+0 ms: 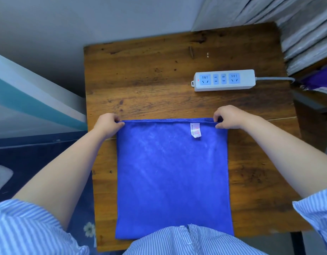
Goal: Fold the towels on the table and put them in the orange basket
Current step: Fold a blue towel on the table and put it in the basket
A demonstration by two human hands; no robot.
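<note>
- A blue towel (172, 179) is lying flat on the wooden table (149, 85), its near edge reaching the person's striped shirt (192, 240).
- The left hand (108, 124) is pinching the towel's far left corner between curled fingers and thumb.
- The right hand (228, 117) is pinching the far right corner the same way.
- A white care label (196, 130) is sitting just beside the far edge, nearer the right hand.
- A white power strip (224, 80) is resting farther back on the table, apart from the towel.
</note>
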